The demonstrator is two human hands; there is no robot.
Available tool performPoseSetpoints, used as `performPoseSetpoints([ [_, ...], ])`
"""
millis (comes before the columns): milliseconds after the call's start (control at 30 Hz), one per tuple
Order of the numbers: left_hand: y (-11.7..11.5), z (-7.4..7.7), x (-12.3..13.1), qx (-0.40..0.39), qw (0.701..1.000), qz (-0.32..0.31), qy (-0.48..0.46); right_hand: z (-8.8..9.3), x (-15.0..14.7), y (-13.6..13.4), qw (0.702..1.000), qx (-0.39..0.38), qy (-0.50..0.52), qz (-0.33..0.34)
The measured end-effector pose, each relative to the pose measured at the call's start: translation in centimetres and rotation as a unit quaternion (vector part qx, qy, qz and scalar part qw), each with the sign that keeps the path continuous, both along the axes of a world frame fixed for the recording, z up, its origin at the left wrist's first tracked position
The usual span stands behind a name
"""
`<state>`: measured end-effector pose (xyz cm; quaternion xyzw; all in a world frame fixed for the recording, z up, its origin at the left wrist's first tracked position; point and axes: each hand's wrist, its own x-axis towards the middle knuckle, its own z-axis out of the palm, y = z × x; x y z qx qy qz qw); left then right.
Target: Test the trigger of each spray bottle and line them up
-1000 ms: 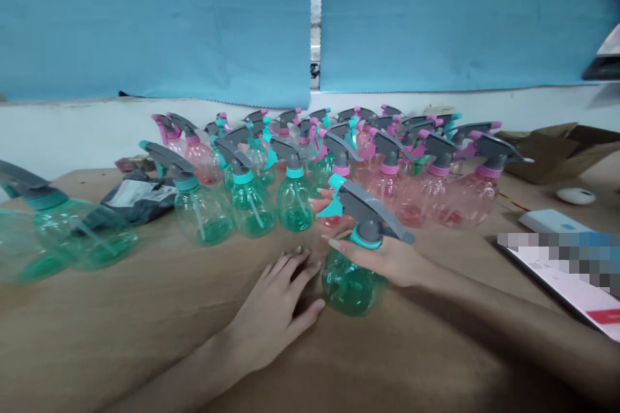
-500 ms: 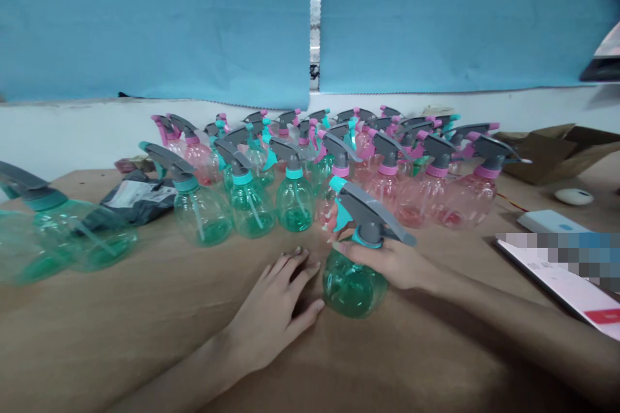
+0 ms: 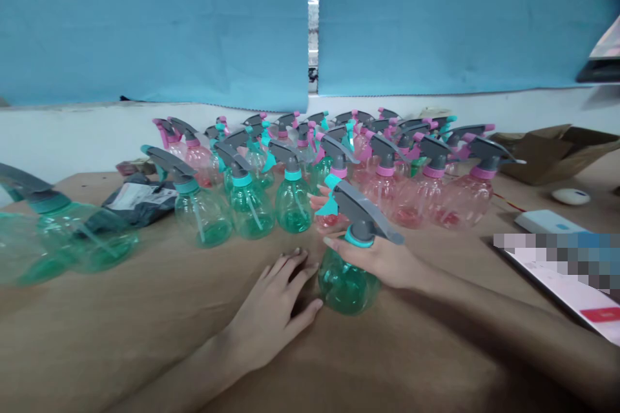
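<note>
A green spray bottle [image 3: 347,284] with a grey and turquoise trigger head stands upright before me. My right hand [image 3: 387,261] is around its neck from the right, thumb in front, with fingertips stretched out behind the turquoise trigger. Part of that hand is hidden by the bottle. Flat on the table, my left hand [image 3: 274,300] has its fingers spread and holds nothing; its thumb tip is close to the bottle's left side. Just beyond my hands stands another green spray bottle [image 3: 294,206], beside a row of pink spray bottles [image 3: 419,200].
Several more spray bottles crowd the table's back. Green bottles [image 3: 87,239] stand at the left by a dark plastic package [image 3: 140,200]. On the right are a phone [image 3: 557,284], a white box [image 3: 547,222], a white mouse [image 3: 571,197] and an open cardboard box [image 3: 537,155].
The held spray bottle and my right hand have shifted slightly left. The right fingers have stretched out away from the trigger. My left hand has stayed in place.
</note>
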<state>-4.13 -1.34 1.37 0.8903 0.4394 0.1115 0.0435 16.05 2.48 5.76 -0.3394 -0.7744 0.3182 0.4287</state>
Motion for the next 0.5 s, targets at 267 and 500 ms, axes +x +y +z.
performPoseSetpoints([
  [267,-0.05,0.12,0.03,-0.006,1.000,0.001,-0.001,0.09,-0.15,-0.07,1.000,0.000,-0.013,-0.020],
  [500,-0.03,0.18,0.09,0.001,1.000,0.003,-0.012,0.19,-0.19,-0.08,1.000,0.002,-0.003,-0.012],
])
